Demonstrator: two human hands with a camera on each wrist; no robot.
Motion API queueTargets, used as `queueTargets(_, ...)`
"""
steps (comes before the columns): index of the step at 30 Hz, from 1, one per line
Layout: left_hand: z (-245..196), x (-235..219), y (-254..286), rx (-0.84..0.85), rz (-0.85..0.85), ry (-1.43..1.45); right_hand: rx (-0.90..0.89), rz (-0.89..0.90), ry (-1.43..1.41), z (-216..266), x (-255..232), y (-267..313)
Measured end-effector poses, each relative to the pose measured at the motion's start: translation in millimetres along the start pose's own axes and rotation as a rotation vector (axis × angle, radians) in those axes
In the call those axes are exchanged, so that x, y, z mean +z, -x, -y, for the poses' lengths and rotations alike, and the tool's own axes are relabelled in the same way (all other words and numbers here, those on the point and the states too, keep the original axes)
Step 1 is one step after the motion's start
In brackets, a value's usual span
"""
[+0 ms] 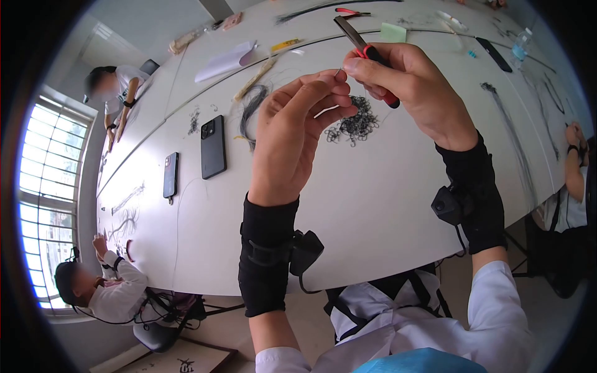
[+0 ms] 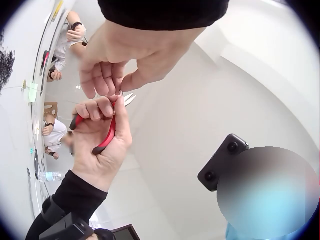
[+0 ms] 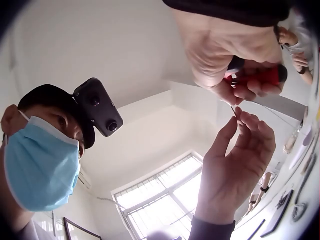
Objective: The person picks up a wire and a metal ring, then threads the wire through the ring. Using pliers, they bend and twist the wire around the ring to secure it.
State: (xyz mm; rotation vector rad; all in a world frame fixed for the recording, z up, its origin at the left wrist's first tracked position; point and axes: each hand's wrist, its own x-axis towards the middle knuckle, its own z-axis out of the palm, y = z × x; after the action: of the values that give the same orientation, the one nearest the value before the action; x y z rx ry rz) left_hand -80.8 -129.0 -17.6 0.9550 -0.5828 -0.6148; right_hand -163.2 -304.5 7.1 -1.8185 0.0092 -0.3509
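Observation:
Red-and-black pliers (image 1: 371,55) lie in my right hand (image 1: 413,87), their metal jaws pointing up and left past the fingers; the same pliers (image 2: 111,134) show in the left wrist view. My right thumb and index fingertip meet at a tiny dark wire piece (image 3: 233,111). My left hand (image 1: 292,124) pinches that piece between thumb and index finger, its other fingers loosely bent. Both hands are raised above the table, fingertips almost touching. Behind them on the table lies a pile of small dark wire loops (image 1: 356,122).
Two phones (image 1: 213,147) lie left on the white table (image 1: 348,205). Wire bundles (image 1: 254,112), a paper sheet (image 1: 225,62), another pair of pliers (image 1: 352,12) and a bottle (image 1: 521,48) are farther off. Other people sit around the table.

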Motion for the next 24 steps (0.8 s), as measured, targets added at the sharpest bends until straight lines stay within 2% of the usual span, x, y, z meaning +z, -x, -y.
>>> queueTargets(5,3.1,-4.1,-2.7,-0.049,0.044,0.034,-0.086,-0.001,-0.025,-5.8,3.1,-1.4)
queueTargets(8,5.8,-4.9,-2.1,-0.025,0.011,-0.015,-0.09,0.012,0.024,-5.8,3.8,-1.3)
queueTargets(11,9.3,-5.2,-2.6,-0.012,-0.002,0.008,-0.206,0.032,-0.014,-16.3,8.9,-3.1)
queueTargets(14,8.9,-3.0,-1.2,0.029,0.001,-0.015,-0.216,0.032,0.023,-14.6,11.1,0.0)
queueTargets(17,7.6,-0.4,0.0,0.027,-0.015,-0.049,-0.231,-0.026,0.186,-16.1,8.1,-2.0)
queueTargets(24,7.6,-1.0,-1.3,-0.022,0.028,0.028,-0.266,-0.099,0.096,-21.1,13.3,-1.8)
